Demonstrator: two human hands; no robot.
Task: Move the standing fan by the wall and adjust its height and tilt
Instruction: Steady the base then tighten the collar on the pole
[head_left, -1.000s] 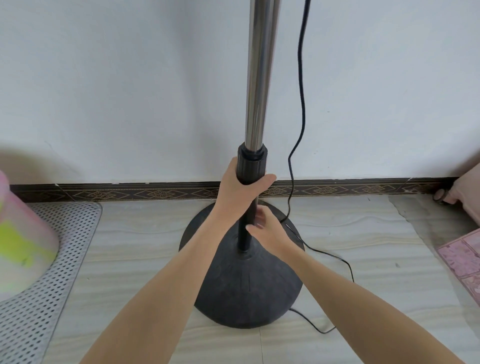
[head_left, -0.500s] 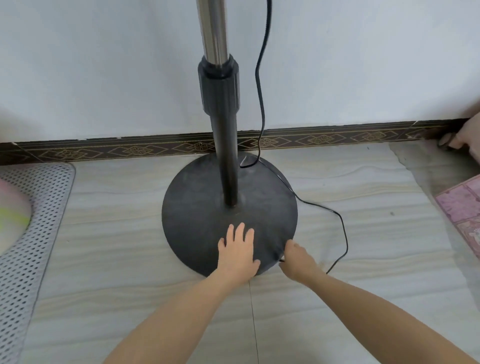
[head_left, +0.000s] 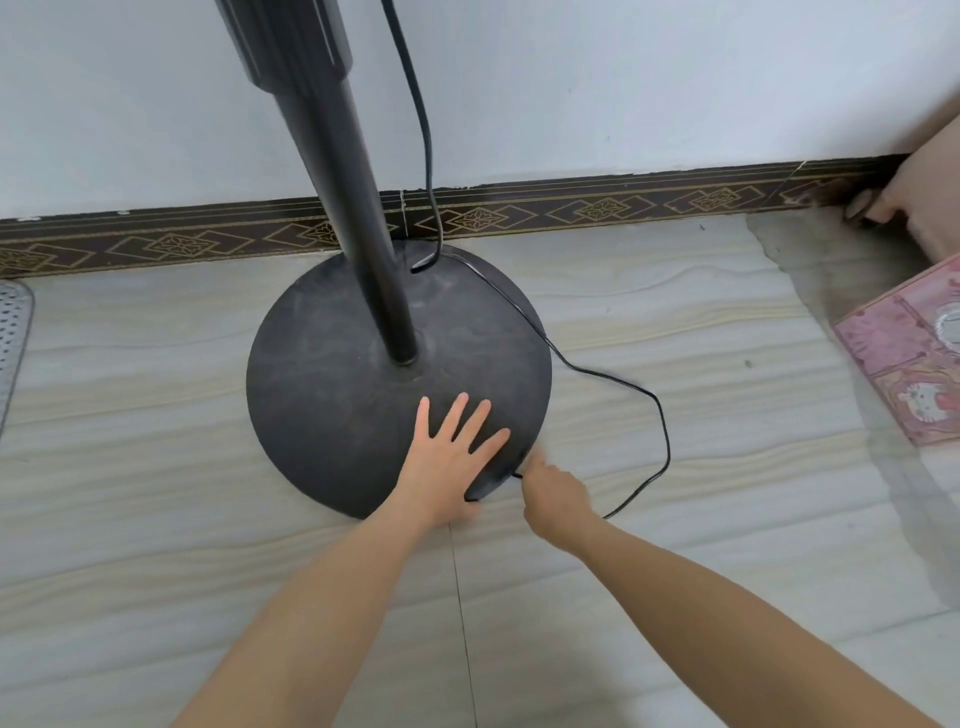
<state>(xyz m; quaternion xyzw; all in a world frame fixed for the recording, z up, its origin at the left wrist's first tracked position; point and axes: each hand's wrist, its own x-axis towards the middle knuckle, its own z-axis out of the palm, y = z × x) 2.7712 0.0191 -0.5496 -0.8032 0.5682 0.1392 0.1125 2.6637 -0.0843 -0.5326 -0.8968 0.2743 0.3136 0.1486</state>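
Observation:
The standing fan's round black base (head_left: 332, 405) sits on the tiled floor close to the wall, with its black pole (head_left: 358, 223) rising out of the top of the view; the fan head is out of sight. My left hand (head_left: 449, 457) lies flat on the near right part of the base, fingers spread. My right hand (head_left: 553, 493) is at the base's near right edge, fingers curled and pinching the black power cord (head_left: 660, 415) where it runs under the rim. The cord loops out to the right over the floor.
A white wall (head_left: 623, 78) with a dark patterned skirting (head_left: 597, 208) runs behind the fan. A pink patterned mat (head_left: 914, 353) lies at the right, a pink object (head_left: 930, 197) in the right corner, and a perforated white mat (head_left: 13, 322) at the left edge.
Both hands left the pole and came down to the base. Since half a second ago the view has moved closer, and my right hand has taken the cord at the rim.

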